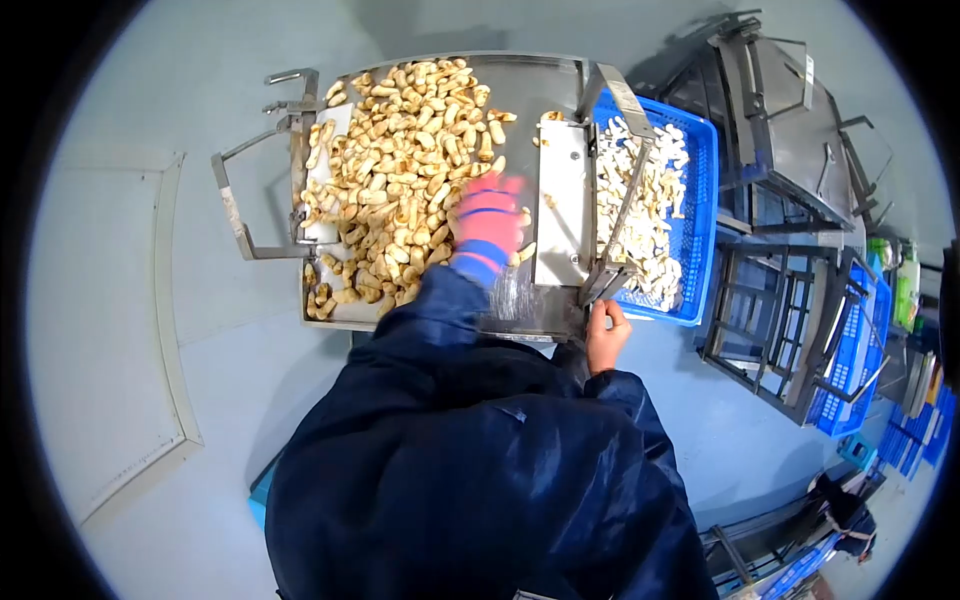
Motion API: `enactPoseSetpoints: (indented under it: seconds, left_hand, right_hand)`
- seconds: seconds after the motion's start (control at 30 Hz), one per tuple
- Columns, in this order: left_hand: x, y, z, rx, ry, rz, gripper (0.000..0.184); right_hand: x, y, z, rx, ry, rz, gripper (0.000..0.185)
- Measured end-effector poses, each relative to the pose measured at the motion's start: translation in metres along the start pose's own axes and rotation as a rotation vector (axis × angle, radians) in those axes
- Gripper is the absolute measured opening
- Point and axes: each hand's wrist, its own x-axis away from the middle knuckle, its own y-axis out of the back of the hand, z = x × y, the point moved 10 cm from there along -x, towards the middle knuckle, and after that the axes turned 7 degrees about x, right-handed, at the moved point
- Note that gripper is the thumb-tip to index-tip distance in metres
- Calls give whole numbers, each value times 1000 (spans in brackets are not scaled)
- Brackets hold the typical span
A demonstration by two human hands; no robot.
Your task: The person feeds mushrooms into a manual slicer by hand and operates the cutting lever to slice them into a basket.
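My left hand (pixel 489 222), in a pink and blue striped glove, is over the right edge of a large heap of pale, brown-tipped mushrooms (pixel 400 170). Motion blurs its fingers, so what they hold, if anything, cannot be made out. A few loose mushrooms lie beside it on the steel table (pixel 530 85). My bare right hand (pixel 606 337) is closed at the near end of the metal lever handle (pixel 608 275) of a cutter. The cutter's white board (pixel 562 220) lies flat on the table. Just beyond the blade, a blue basket (pixel 702 230) holds pale cut mushroom pieces (pixel 650 220).
A second lever handle (pixel 235 205) juts out from the table's left side. Steel tables (pixel 790 130) and a metal frame (pixel 765 310) stand at the right, near another blue crate (pixel 855 340). A white door panel (pixel 110 330) is at the left.
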Motion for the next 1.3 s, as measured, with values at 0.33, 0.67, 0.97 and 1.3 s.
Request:
enactPoseSetpoints:
  seconds: [0.33,0.67,0.97,1.3]
  left_hand:
    - [4,-63,28,825,690,248,28]
    - [22,-177,19,490,348,54,27]
    - [18,-174,15,537,306,27,35]
    - [23,-203,32,627,339,164,37]
  right_hand:
    - [-2,0,-4,17,-142,73,20]
    - [-23,16,57,-20,-153,70,22]
    - [-9,8,25,-14,-73,32,22]
    - [-13,20,66,51,17,-2,23]
